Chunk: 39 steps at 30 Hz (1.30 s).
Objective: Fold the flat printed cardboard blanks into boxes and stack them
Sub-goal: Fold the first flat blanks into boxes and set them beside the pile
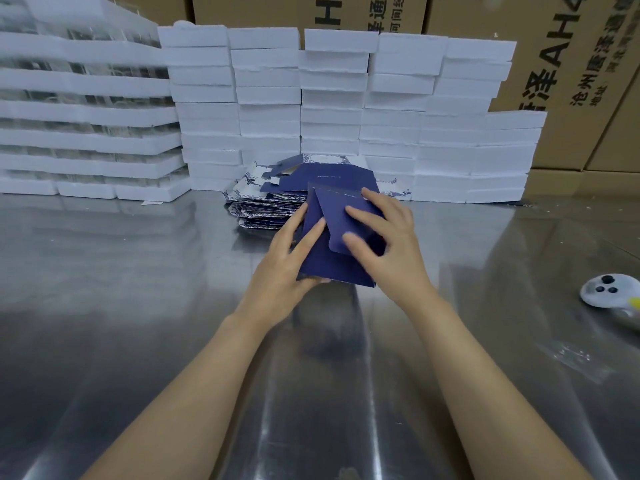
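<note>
A dark blue cardboard box [329, 258] is held above the steel table [138, 271] in the middle of the view, its rounded flap folded part way over. My left hand [287, 265] grips its left and lower edge, thumb underneath. My right hand [388, 244] holds the right side, with its fingers pressing on the flap. Behind it lies a pile of flat blue-and-white printed blanks [270, 199].
White foam trays [346, 109] are stacked in a wall along the back, with more foam and clear trays [83, 109] at the left. Brown shipping cartons [568, 64] stand behind. A white device with dark buttons [609, 289] lies at the right edge.
</note>
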### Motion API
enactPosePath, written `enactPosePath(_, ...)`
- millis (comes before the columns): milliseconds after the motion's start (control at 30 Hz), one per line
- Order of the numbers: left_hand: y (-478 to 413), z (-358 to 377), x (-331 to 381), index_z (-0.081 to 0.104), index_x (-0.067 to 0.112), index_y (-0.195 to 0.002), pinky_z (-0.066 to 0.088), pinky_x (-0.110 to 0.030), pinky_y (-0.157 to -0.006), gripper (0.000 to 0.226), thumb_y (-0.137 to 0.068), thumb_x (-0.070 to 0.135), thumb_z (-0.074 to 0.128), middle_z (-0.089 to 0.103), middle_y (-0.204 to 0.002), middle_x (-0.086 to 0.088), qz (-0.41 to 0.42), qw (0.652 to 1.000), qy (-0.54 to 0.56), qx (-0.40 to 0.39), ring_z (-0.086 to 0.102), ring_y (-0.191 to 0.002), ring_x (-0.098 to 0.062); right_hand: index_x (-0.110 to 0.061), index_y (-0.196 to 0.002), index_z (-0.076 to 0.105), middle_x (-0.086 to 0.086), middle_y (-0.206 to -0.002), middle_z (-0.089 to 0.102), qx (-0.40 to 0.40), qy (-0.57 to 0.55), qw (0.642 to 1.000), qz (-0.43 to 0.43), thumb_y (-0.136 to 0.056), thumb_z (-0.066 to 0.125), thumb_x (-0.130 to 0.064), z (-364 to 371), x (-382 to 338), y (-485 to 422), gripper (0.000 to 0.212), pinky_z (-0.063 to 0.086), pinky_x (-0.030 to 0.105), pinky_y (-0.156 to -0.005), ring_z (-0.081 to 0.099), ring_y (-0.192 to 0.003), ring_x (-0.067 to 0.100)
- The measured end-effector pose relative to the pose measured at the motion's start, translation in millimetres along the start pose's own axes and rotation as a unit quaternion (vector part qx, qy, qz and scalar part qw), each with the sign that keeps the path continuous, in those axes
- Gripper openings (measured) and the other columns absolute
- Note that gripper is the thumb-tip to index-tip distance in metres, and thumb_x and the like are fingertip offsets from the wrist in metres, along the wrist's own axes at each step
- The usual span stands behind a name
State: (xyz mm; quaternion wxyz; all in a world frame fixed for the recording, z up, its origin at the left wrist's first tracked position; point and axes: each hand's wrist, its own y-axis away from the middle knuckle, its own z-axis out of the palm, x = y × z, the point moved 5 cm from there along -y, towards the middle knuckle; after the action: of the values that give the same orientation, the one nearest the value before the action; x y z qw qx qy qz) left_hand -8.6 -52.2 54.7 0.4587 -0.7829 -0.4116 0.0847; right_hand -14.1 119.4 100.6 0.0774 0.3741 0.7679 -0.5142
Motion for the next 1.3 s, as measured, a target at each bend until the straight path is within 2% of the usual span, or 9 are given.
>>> enactPosePath(167, -2, -5, 10, 0.039, 0.018, -0.145, 0.053, -0.042, -0.091, 0.077, -0.079, 0.025, 0.078, 0.024, -0.157, -0.005, 0.003, 1.0, 0.007, 0.025, 0.033, -0.138, -0.02, -0.018, -0.131, 0.059, 0.004, -0.146, 0.041, 0.042, 0.099, 0.993, -0.048, -0.084, 0.072, -0.015, 1, 2, 0, 0.049, 0.023, 0.015, -0.104, 0.028, -0.132, 0.025)
enactPosePath(400, -3, -12, 21, 0.038, 0.025, -0.139, 0.052, -0.034, -0.092, 0.065, -0.082, 0.043, 0.065, 0.033, -0.153, -0.006, 0.032, 0.997, 0.011, 0.069, 0.041, -0.135, -0.02, -0.017, -0.139, 0.051, 0.009, -0.144, 0.043, 0.094, 0.171, 0.978, -0.066, -0.083, 0.07, -0.011, 2, -8, 0, 0.059, 0.039, 0.049, -0.103, 0.028, -0.132, 0.033)
enactPosePath(600, -3, -9, 22, 0.037, 0.023, -0.139, 0.048, -0.029, -0.097, 0.069, -0.082, 0.046, 0.067, 0.036, -0.152, -0.007, 0.047, 0.995, 0.005, 0.083, 0.042, -0.135, -0.016, -0.017, -0.139, 0.05, 0.009, -0.139, 0.046, 0.102, 0.183, 0.976, -0.058, -0.082, 0.069, -0.01, -1, -6, 0, 0.061, 0.041, 0.05, -0.099, 0.031, -0.128, 0.031)
enactPosePath(700, -5, -9, 20, 0.033, 0.025, -0.143, 0.043, -0.024, -0.101, 0.079, -0.078, 0.05, 0.069, 0.031, -0.154, 0.001, 0.043, 0.996, 0.002, 0.074, 0.035, -0.138, -0.009, -0.016, -0.14, 0.048, 0.006, -0.139, 0.043, 0.115, 0.106, 0.986, -0.056, -0.086, 0.065, -0.012, -6, -3, 0, 0.056, 0.034, 0.039, -0.108, 0.034, -0.129, 0.027)
enactPosePath(833, -5, -2, 13, 0.008, 0.035, -0.153, 0.024, -0.012, -0.111, 0.097, -0.078, 0.064, 0.063, 0.013, -0.158, 0.024, -0.047, 0.99, 0.13, -0.002, 0.02, -0.143, 0.003, -0.029, -0.142, 0.036, -0.01, -0.142, 0.035, 0.172, -0.13, 0.972, 0.098, -0.094, 0.043, -0.018, -12, 13, 2, 0.05, 0.03, 0.017, -0.108, 0.035, -0.129, -0.004)
enactPosePath(933, -2, 8, 9, -0.004, 0.027, -0.155, 0.018, -0.019, -0.117, 0.083, -0.094, 0.055, 0.046, 0.004, -0.161, 0.019, -0.08, 0.983, 0.162, -0.033, 0.01, -0.147, -0.001, -0.026, -0.14, 0.044, -0.014, -0.14, 0.046, 0.143, -0.241, 0.942, 0.182, -0.102, 0.037, -0.015, -2, 23, 2, 0.04, 0.034, 0.01, -0.102, 0.042, -0.121, -0.014)
enactPosePath(1100, 3, 9, 1, -0.014, 0.037, -0.149, 0.016, -0.009, -0.113, 0.077, -0.096, 0.053, 0.041, 0.004, -0.159, 0.023, -0.168, 0.964, 0.208, -0.001, 0.012, -0.145, 0.004, -0.02, -0.126, 0.053, -0.006, -0.128, 0.057, 0.112, -0.203, 0.963, 0.139, -0.097, 0.048, -0.015, 4, 14, 4, 0.03, 0.044, 0.019, -0.091, 0.054, -0.106, -0.003)
enactPosePath(1200, 1, -2, 6, -0.006, 0.038, -0.148, 0.016, -0.004, -0.109, 0.069, -0.101, 0.034, 0.044, 0.005, -0.151, 0.04, -0.132, 0.973, 0.183, 0.05, 0.013, -0.142, 0.01, -0.014, -0.121, 0.051, -0.003, -0.129, 0.055, 0.121, -0.179, 0.973, 0.088, -0.09, 0.051, -0.003, 2, 9, 8, 0.033, 0.052, 0.036, -0.09, 0.052, -0.11, -0.001)
enactPosePath(1300, -5, -16, 11, 0.0, 0.025, -0.153, 0.018, -0.009, -0.111, 0.073, -0.097, 0.014, 0.045, 0.01, -0.155, 0.03, -0.054, 0.982, 0.14, 0.116, 0.016, -0.144, 0.002, -0.011, -0.11, 0.051, 0.003, -0.133, 0.05, 0.147, -0.164, 0.975, -0.011, -0.083, 0.05, 0.001, -3, 1, 7, 0.029, 0.053, 0.041, -0.086, 0.048, -0.123, 0.009)
